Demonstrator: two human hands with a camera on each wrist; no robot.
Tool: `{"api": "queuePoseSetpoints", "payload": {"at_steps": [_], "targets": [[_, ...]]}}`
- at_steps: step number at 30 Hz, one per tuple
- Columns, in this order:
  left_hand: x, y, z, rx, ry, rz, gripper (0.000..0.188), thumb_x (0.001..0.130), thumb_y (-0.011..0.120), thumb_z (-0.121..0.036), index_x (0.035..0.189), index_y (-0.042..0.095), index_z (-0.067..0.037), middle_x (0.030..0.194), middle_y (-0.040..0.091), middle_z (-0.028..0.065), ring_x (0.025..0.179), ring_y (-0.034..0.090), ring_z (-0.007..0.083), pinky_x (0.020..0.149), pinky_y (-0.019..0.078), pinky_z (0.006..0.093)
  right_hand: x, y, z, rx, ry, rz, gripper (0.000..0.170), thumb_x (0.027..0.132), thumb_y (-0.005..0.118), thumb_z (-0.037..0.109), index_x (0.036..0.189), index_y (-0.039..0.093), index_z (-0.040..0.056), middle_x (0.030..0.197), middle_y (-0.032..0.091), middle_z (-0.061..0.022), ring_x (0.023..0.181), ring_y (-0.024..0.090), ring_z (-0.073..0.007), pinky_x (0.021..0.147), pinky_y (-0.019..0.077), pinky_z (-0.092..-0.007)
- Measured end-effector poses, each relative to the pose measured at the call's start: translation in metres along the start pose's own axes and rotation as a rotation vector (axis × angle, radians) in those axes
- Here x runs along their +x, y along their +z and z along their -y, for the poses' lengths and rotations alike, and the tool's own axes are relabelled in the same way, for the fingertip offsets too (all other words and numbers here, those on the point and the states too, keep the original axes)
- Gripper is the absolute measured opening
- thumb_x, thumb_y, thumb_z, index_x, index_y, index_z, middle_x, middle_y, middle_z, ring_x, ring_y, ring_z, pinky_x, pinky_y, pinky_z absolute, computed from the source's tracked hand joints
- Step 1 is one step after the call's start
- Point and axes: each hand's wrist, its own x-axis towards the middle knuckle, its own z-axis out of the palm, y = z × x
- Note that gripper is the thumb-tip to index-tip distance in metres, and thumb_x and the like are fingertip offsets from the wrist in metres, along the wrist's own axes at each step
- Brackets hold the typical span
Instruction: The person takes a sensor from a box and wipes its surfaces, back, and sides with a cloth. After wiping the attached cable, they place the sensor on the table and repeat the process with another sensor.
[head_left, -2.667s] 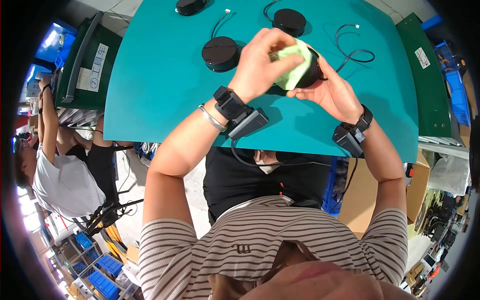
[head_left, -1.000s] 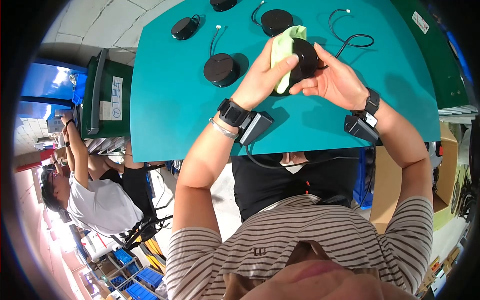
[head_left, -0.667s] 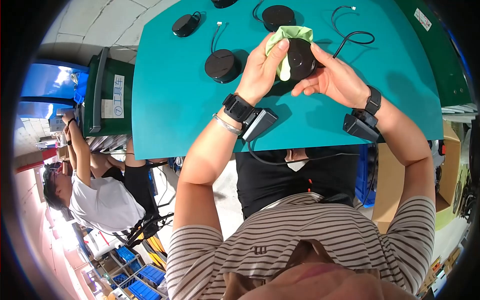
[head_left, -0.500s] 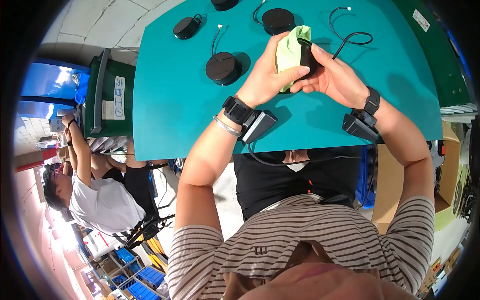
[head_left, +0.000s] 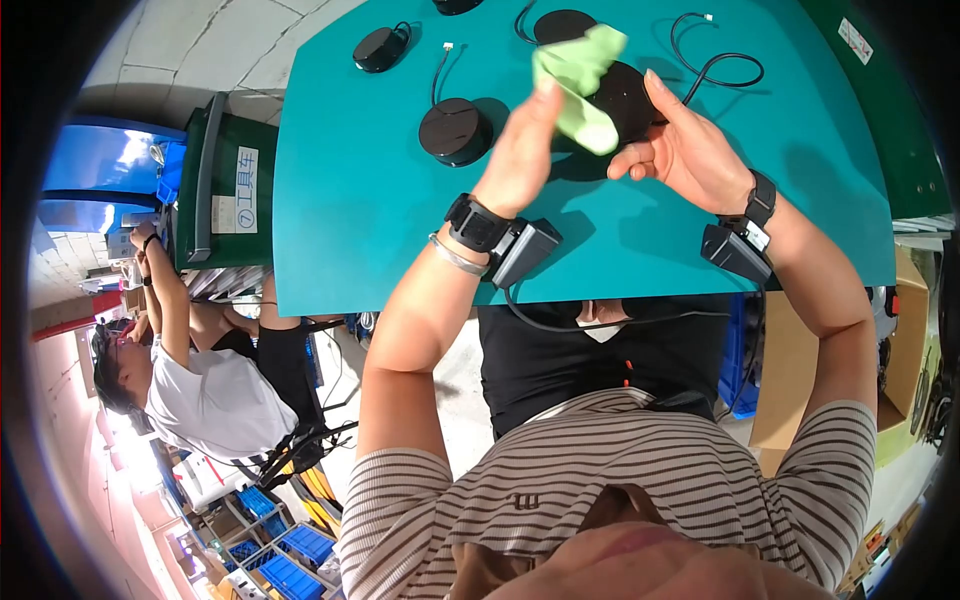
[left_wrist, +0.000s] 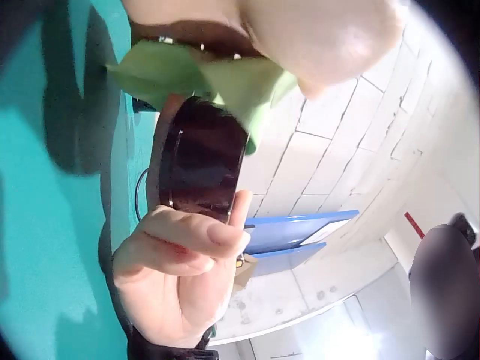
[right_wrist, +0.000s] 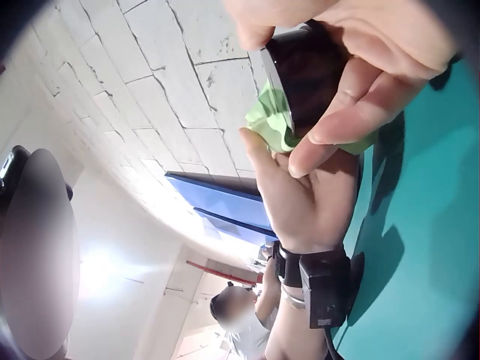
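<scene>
Green cloth (head_left: 575,66) is being pinched by left hand (head_left: 523,145); black disc (head_left: 630,105) is being gripped round its rim by right hand (head_left: 692,162).
Disc is being held tilted above table (head_left: 345,230), right of left hand.

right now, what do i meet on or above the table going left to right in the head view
Leftmost black disc, nearer black disc, left hand, green cloth, held black disc, right hand.

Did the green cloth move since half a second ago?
Yes, up the head picture: the green cloth now hides more of the black disc lying behind on the table.
</scene>
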Motion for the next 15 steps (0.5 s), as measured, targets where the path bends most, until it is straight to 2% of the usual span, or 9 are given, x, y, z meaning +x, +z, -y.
{"api": "queuePoseSetpoints", "payload": {"at_steps": [2,3,6,7,11,14,15], "targets": [[0.004,0.005,0.004,0.044,0.089,0.073,0.055,0.101,0.034,-0.043,0.133,0.046,-0.001,0.131,0.050,0.0128,0.121,0.047,0.0202,0.102,0.0355,0.0323,0.000,-0.004,-0.001,0.010,0.009,0.030,0.060,0.096,0.037,0.057,0.124,0.053,0.0063,0.109,0.063,-0.0067,0.085,0.068,-0.0212,0.069,0.0500,-0.0242],[0.006,0.001,0.001,0.135,0.165,0.141,0.044,0.100,0.043,-0.034,0.131,0.050,-0.003,0.137,0.044,0.0132,0.128,0.041,0.0226,0.104,0.0350,0.0343,0.000,-0.004,-0.001,0.023,0.019,0.061,0.060,0.096,0.037,0.057,0.123,0.053,0.0066,0.108,0.063,-0.0064,0.084,0.068,-0.0205,0.068,0.0501,-0.0238],[0.011,-0.001,0.005,0.280,0.242,0.127,0.036,0.097,0.050,-0.025,0.128,0.055,-0.007,0.138,0.045,0.0128,0.128,0.041,0.0239,0.102,0.0364,0.0351,0.000,0.001,-0.002,-0.039,0.019,0.007,0.059,0.096,0.037,0.058,0.122,0.053,0.0068,0.106,0.062,-0.0057,0.082,0.068,-0.0197,0.067,0.0499,-0.0231],[0.011,-0.005,0.007,0.315,0.191,0.152,0.046,0.098,0.051,-0.021,0.140,0.040,-0.006,0.133,0.050,0.0087,0.121,0.046,0.0163,0.101,0.0372,0.0293,0.001,-0.001,-0.002,-0.033,0.010,0.031,0.059,0.096,0.038,0.058,0.122,0.052,0.0070,0.107,0.062,-0.0055,0.083,0.067,-0.0200,0.067,0.0498,-0.0233],[0.005,0.004,-0.006,0.163,0.036,0.084,0.051,0.096,0.054,-0.021,0.142,0.037,-0.007,0.130,0.052,0.0092,0.114,0.050,0.0145,0.096,0.0418,0.0277,0.000,0.002,-0.003,-0.085,-0.010,0.026,0.057,0.096,0.039,0.056,0.126,0.048,0.0083,0.109,0.060,-0.0051,0.084,0.067,-0.0208,0.068,0.0500,-0.0237],[0.001,0.008,-0.007,0.186,0.075,0.119,0.052,0.096,0.054,-0.022,0.143,0.035,-0.007,0.127,0.053,0.0080,0.112,0.051,0.0137,0.094,0.0427,0.0273,-0.001,0.004,-0.006,-0.124,-0.020,0.034,0.054,0.096,0.042,0.053,0.128,0.045,0.0093,0.109,0.060,-0.0050,0.085,0.068,-0.0213,0.069,0.0501,-0.0241],[0.001,0.010,-0.007,0.179,0.081,0.090,0.049,0.097,0.054,-0.022,0.140,0.040,-0.006,0.122,0.056,0.0066,0.109,0.051,0.0122,0.090,0.0442,0.0264,-0.001,0.003,-0.006,-0.116,-0.018,0.035,0.053,0.096,0.045,0.051,0.129,0.044,0.0103,0.109,0.060,-0.0049,0.085,0.068,-0.0212,0.069,0.0501,-0.0237]]}}
